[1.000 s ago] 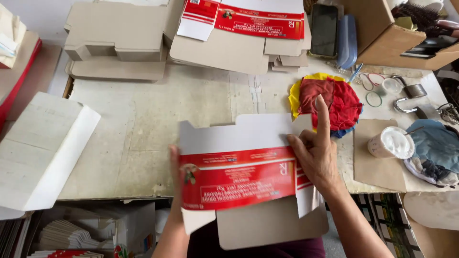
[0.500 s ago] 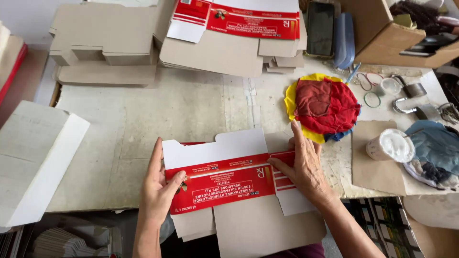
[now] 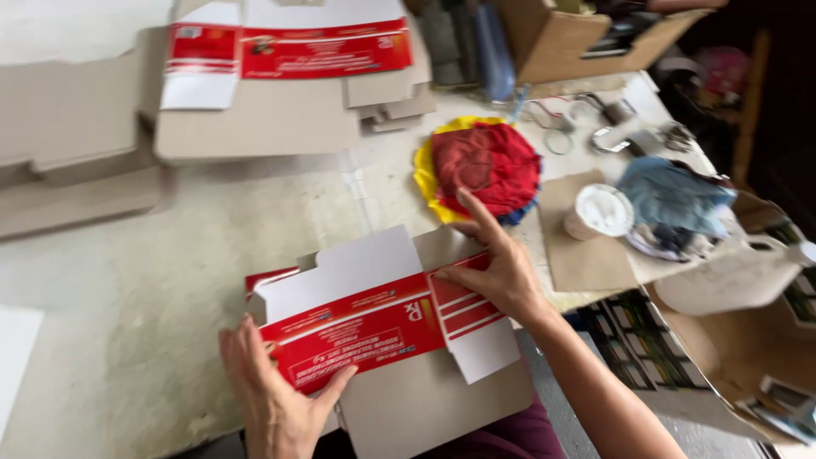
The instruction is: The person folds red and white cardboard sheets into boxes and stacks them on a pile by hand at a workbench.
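A pale, stained worktable [image 3: 153, 280] fills most of the view under soft, even light. Beyond its far edge lies a stack of flat cardboard sheets [image 3: 255, 119]; an open brown cardboard box [image 3: 578, 38] sits at the table's far right corner. To the right of the table the room falls into dark shadow, with printed cartons [image 3: 654, 348] standing below the table's near right edge.

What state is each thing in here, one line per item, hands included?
Flat carton blank: unfolded, printed side up, at the table edge.
Left hand: open, pressing the blank's lower left part.
Right hand: open, fingers spread on the blank's right flap.
Stack of blanks: flat, unfolded.
Red and yellow cloth: bunched.
White cup: on brown card.
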